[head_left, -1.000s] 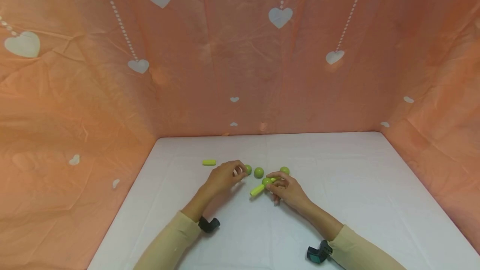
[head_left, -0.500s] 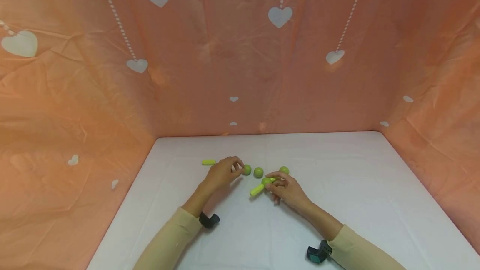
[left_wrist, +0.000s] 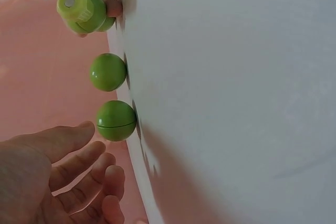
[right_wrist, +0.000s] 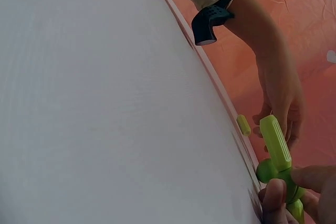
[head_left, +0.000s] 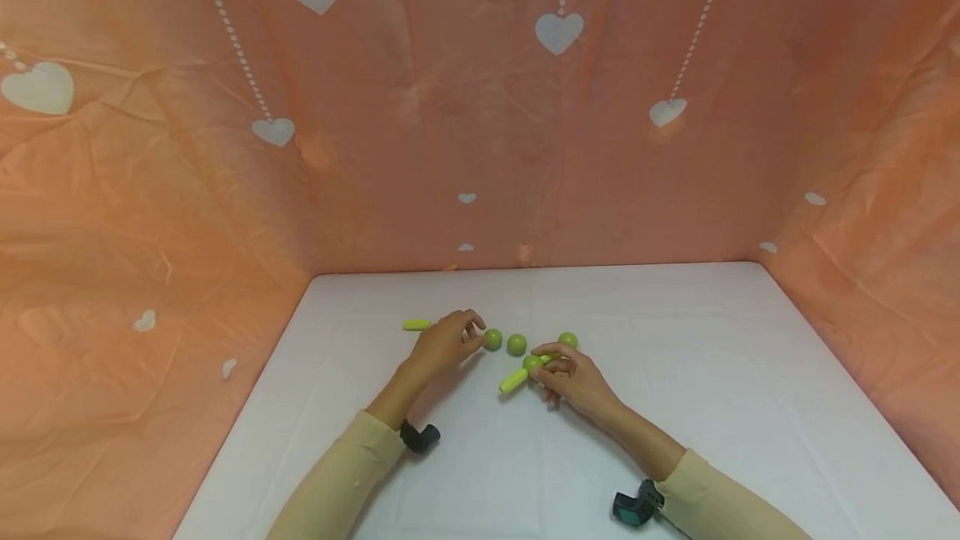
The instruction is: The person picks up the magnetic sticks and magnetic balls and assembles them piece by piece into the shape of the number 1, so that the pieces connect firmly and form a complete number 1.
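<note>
My left hand hovers beside a green ball, its fingers loosely bent and holding nothing. In the left wrist view the thumb tip lies close to that ball; whether it touches, I cannot tell. To the right sits a second green ball. My right hand pinches another green ball between thumb and fingers. A ridged yellow-green rod sticks out of it toward the front left. Part of another rod shows at the ball's other side, mostly behind fingers.
One more green ball sits just beyond my right hand. A loose yellow-green rod lies behind my left hand. The white table meets orange cloth walls with heart prints at the back and sides.
My left hand has shifted slightly away from the nearest ball, and more of that ball shows. My right hand keeps its hold on the ball with rods.
</note>
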### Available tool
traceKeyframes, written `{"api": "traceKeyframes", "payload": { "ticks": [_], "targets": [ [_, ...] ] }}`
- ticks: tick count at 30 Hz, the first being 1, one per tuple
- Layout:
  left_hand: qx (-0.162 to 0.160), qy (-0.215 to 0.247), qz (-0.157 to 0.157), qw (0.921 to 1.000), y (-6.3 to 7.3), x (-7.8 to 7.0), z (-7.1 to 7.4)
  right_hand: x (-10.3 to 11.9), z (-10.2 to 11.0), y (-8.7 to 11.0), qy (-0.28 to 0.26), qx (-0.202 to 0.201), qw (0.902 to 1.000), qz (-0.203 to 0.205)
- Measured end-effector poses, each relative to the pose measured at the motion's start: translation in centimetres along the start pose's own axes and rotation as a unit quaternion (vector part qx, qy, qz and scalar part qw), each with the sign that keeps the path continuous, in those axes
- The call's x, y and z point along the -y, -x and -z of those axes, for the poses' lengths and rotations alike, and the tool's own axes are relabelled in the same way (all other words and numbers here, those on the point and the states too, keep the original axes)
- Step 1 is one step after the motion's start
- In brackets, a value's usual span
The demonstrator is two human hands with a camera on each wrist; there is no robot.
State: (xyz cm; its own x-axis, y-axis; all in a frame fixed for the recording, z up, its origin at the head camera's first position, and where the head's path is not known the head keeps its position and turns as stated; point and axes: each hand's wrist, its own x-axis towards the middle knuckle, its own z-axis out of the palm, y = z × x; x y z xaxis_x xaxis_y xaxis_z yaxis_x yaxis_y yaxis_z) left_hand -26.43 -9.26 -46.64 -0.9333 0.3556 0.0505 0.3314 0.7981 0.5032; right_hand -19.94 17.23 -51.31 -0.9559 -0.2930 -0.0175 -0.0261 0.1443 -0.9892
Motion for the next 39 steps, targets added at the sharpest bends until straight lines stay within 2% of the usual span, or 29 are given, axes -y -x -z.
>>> {"api": "traceKeyframes", "payload": {
  "ticks": [15,23,33,39],
  "targets": [
    [0.003,0.0,0.006,1.0,-0.26,0.17,-0.24,-0.13,0.03,-0.07,0.0,0.002,1.0,0.006],
    [0.007,-0.004,0.001,1.0,-0.56,0.29,-0.44,-0.28,0.07,-0.26,0.005,-0.003,1.0,-0.005],
    [0.027,-0.029,-0.019,0.9991,-0.66,0.08,-0.64,-0.33,0.1,-0.28,0.011,-0.004,0.9999,-0.004],
    [0.039,-0.029,-0.018,0.9987,-0.72,-0.07,-0.86,-0.14,0.09,-0.16,0.007,-0.001,1.0,-0.005]
  ]
}}
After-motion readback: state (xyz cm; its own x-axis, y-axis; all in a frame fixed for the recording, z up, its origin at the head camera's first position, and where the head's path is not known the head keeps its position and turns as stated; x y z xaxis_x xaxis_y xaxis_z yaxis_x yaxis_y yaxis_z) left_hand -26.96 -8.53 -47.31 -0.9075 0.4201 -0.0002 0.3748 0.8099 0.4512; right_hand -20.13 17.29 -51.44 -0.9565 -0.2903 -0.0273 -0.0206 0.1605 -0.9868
